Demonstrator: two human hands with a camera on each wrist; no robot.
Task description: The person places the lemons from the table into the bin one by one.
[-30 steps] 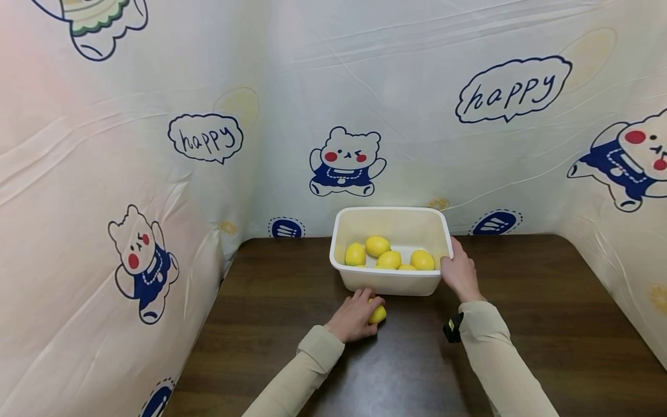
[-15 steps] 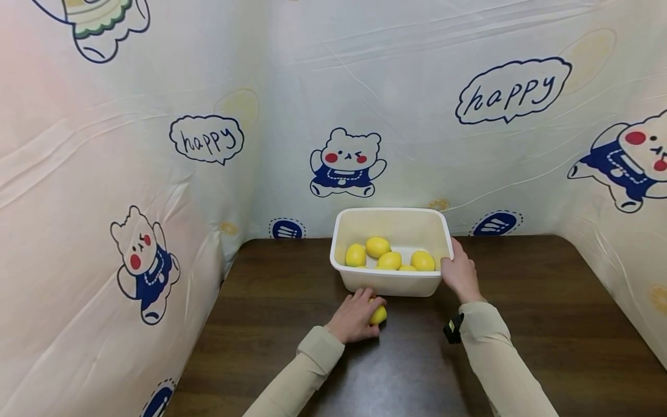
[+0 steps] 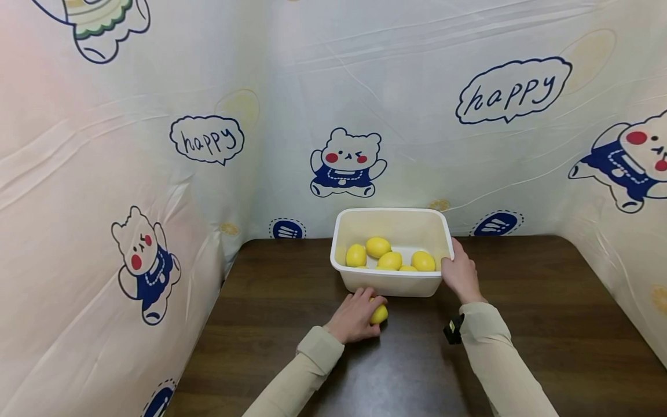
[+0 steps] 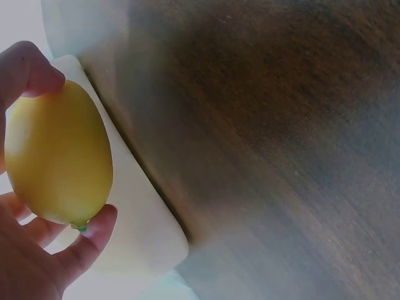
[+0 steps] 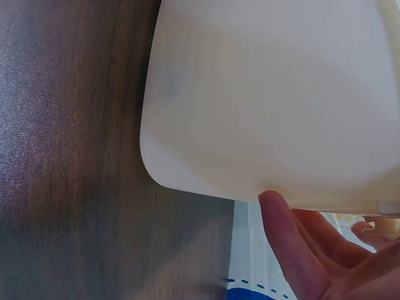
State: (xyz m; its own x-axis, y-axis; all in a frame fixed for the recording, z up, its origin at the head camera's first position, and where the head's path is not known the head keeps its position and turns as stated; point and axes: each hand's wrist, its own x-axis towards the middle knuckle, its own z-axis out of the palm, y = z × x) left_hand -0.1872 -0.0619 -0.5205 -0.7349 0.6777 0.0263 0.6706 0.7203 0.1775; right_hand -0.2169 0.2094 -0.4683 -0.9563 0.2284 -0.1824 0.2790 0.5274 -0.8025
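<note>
My left hand (image 3: pixel 353 317) grips a yellow lemon (image 3: pixel 380 314) in front of a white plastic bin (image 3: pixel 389 284). In the left wrist view the held lemon (image 4: pixel 59 153) sits between thumb and fingertips, its small green stem end showing at the bottom. My right hand (image 3: pixel 461 271) holds the bin at its right front corner. The right wrist view has the thumb (image 5: pixel 284 240) against the bin's wall (image 5: pixel 269 106), with the other fingers reaching round the side. Several more lemons (image 3: pixel 378 247) lie inside, one mostly hidden behind the front wall.
Under the bin is a dark brown wooden table (image 3: pixel 271 324). Behind it and along both sides hangs a pale cloth (image 3: pixel 417 150) printed with cartoon bears and the word "happy". A small black device (image 3: pixel 454 329) is at the right wrist.
</note>
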